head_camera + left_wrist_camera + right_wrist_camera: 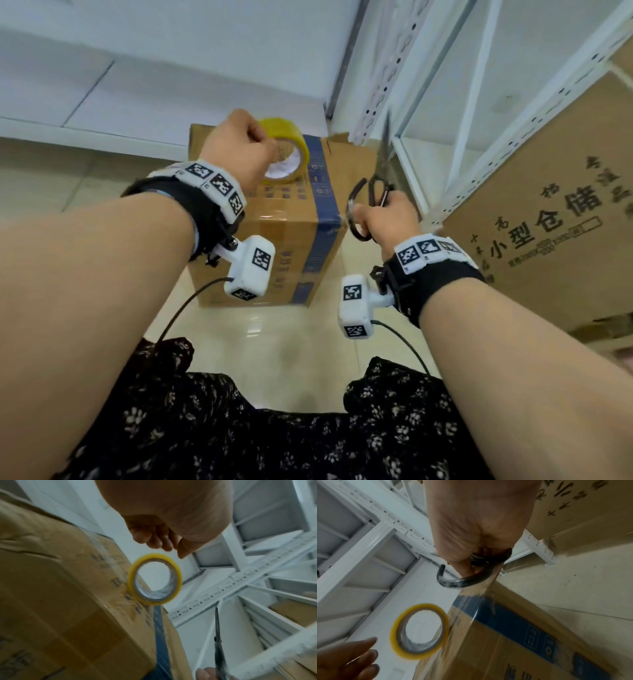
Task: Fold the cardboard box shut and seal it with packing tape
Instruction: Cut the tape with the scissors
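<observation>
Cardboard box (274,219) lay below both hands: left hand (239,150) nearer, fingers curled beside the tape roll (284,150) (grip unclear); right hand (387,219) clamped on scissors (376,178).

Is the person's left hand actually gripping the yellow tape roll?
No: in the left wrist view the left hand is apart from the tape roll, which touches the cardboard box.

The tape roll (287,150) is yellow with a pale inner ring. The cardboard box (284,219) is brown with a dark blue band (325,205) and dark print. At 3 o'clock from it, the scissors (373,202) have black handles. The rack (445,102) at 1 o'clock is white. The dress (274,445) at 6 o'clock is black with small white flowers. The floor (274,335) is beige.
</observation>
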`<state>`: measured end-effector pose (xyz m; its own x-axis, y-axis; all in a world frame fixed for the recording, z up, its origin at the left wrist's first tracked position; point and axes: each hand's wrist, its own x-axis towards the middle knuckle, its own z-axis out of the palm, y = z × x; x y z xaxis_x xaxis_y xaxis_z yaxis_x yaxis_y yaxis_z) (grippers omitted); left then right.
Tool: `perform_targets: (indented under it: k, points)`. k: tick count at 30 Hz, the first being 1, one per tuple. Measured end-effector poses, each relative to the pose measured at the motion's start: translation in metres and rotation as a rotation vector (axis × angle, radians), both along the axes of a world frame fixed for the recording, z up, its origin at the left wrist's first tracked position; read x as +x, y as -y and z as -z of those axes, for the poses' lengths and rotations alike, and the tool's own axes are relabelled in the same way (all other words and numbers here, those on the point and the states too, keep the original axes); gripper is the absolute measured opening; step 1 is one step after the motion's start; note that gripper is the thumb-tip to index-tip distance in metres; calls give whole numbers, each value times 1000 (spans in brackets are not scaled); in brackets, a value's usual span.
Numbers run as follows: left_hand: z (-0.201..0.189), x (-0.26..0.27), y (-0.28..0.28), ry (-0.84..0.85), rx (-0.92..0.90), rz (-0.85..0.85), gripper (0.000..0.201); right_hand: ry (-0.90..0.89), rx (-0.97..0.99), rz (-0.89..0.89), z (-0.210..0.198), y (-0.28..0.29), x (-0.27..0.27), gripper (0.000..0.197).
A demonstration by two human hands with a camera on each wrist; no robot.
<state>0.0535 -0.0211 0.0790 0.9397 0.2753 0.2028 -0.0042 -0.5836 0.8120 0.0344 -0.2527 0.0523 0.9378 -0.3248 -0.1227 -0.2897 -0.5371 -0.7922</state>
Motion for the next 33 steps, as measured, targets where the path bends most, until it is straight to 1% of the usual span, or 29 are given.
perform_targets:
  k: [2,3,5,7,9,11,12,13,15,17,19,20,22,23,25,27,28,29,30,33]
  points:
    - [15,4,-14,-34,-119,-76,38,-32,-28,-97,6,-16,3,13]
    - [21,8,-19,-46,-136,-94,48,-44,-37,-153,8,-21,4,16]
    - [29,18,-25,-120,-106,-83,68,-70,-43,-208,6,-28,6,28]
    - [34,28,-27,-255,-35,-34,78,-147,-54,-193,8,-28,13,49]
    - [43,34,-31,-388,109,-1,77,-225,-49,-168,7,-29,17,66]
    - [54,35,-35,-483,325,49,76,-302,69,-135,4,-28,17,67]
    - [60,35,-35,-500,414,69,75,-340,106,-133,5,-27,17,65]
    - [63,34,-35,-499,474,80,73,-374,97,-140,4,-26,16,64]
    - [68,33,-32,-492,530,86,69,-386,5,-157,8,-29,17,68]
    - [69,30,-29,-521,533,67,69,-309,-82,-143,14,-33,19,69]
    - [64,25,-26,-582,524,21,70,-207,-141,-137,20,-33,22,62]
    - [59,22,-23,-620,519,1,70,-176,-160,-149,22,-33,22,53]
    - [47,18,-15,-656,498,-44,74,-158,-171,-195,24,-31,25,38]
    - [40,18,-11,-644,466,-82,79,-167,-176,-221,23,-29,26,35]
    - [33,22,-7,-545,306,-139,92,-209,-189,-252,21,-25,28,35]
    - [32,28,-8,-410,95,-112,104,-233,-185,-272,15,-18,28,42]
    - [31,30,-9,-372,17,-81,107,-235,-198,-285,12,-13,27,46]
    - [29,31,-11,-355,-43,-55,106,-232,-225,-301,10,-9,26,51]
    - [27,33,-11,-349,-97,-34,100,-236,-250,-313,6,-5,25,54]
    - [25,38,-10,-329,-214,-22,61,-281,-323,-337,-1,5,17,58]
